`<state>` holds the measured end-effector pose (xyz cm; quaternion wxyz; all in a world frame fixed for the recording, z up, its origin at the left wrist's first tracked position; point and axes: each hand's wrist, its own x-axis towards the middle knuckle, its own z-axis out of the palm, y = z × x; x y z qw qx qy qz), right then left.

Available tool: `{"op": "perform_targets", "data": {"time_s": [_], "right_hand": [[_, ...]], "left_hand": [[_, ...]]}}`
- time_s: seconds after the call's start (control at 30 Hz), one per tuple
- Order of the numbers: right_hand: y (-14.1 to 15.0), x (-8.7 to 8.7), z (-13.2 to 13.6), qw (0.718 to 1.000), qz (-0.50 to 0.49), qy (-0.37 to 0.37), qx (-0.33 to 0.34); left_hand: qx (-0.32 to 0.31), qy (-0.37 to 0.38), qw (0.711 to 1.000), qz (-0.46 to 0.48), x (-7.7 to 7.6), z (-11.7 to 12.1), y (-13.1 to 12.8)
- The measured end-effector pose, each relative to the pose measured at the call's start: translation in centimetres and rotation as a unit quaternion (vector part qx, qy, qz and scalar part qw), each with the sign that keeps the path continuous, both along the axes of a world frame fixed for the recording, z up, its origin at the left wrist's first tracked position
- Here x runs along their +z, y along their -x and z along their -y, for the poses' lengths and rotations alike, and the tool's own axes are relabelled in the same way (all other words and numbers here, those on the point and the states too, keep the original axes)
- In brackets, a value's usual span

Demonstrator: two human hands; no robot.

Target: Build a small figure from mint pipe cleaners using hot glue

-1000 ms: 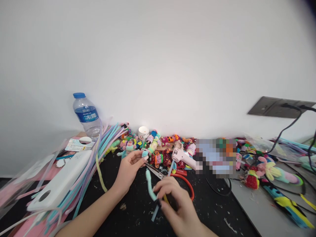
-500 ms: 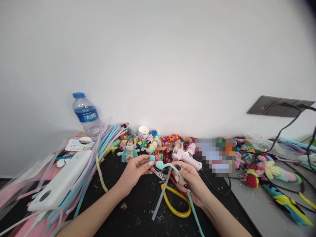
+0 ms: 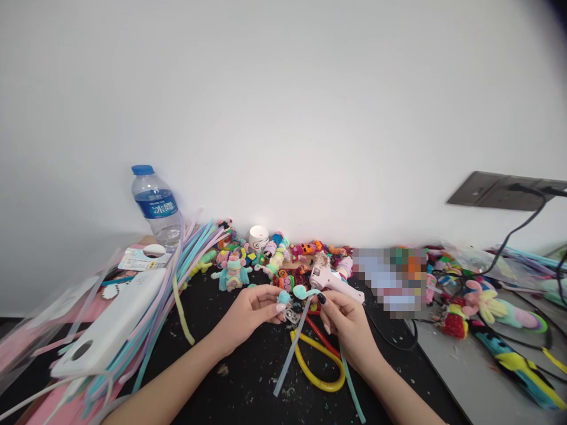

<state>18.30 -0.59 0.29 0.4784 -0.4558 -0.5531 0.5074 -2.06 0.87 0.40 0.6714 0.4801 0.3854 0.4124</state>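
Observation:
My left hand (image 3: pixel 252 316) pinches a small teal fuzzy piece (image 3: pixel 283 297) between thumb and fingertips. My right hand (image 3: pixel 348 327) grips a teal pipe cleaner (image 3: pixel 352 386) whose curled end (image 3: pixel 301 291) sits close to that small piece; its tail trails down past my wrist. Both hands hover over the black table (image 3: pixel 248 378). Under them lie scissors with yellow and red handles (image 3: pixel 316 369) and a grey glue stick (image 3: pixel 290 354). A pink glue gun (image 3: pixel 334 283) rests just behind my right hand.
A water bottle (image 3: pixel 155 206) stands at the back left beside a bundle of pastel pipe cleaners (image 3: pixel 177 271) and a white flat case (image 3: pixel 110 327). Several small fuzzy figures (image 3: pixel 274 254) and a white jar (image 3: pixel 258 237) line the wall. Cables (image 3: pixel 514 233) and plush toys (image 3: pixel 491 307) crowd the right.
My right hand rose from the table with the teal pipe cleaner and brought its curled end up to the small piece in my left hand. The left hand drifted right and lower.

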Motion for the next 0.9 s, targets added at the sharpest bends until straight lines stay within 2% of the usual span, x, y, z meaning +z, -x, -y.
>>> {"op": "perform_targets", "data": {"time_s": [0.13,0.23,0.37,0.47,0.57,0.67,0.9], "right_hand": [[-0.1,0.1,0.3,0.987,0.108,-0.103,-0.066],[-0.3,-0.1,0.6,0.959,0.197,-0.168,-0.119],[-0.5,0.0,1.0,0.889,0.289,-0.327,-0.142],[-0.4,0.4,1.2,0.823,0.338,-0.442,-0.112],[-0.4,0.7,1.4,0.78,0.362,-0.504,-0.083],[-0.5,0.6,1.8,0.77,0.361,-0.524,-0.047],[0.1,0.9,2.2,0.787,0.343,-0.513,0.001]], "left_hand": [[-0.005,0.007,1.0,0.012,-0.1,0.0,0.1],[-0.013,0.019,0.999,0.049,-0.2,0.1,0.1],[-0.037,0.052,0.991,0.114,0.1,0.2,0.3],[-0.079,0.079,0.981,0.161,0.3,0.2,0.6],[-0.105,0.088,0.969,0.204,0.3,0.1,0.9],[-0.118,0.096,0.963,0.224,0.3,0.2,1.1],[-0.148,0.109,0.954,0.239,0.1,0.4,1.0]]}}
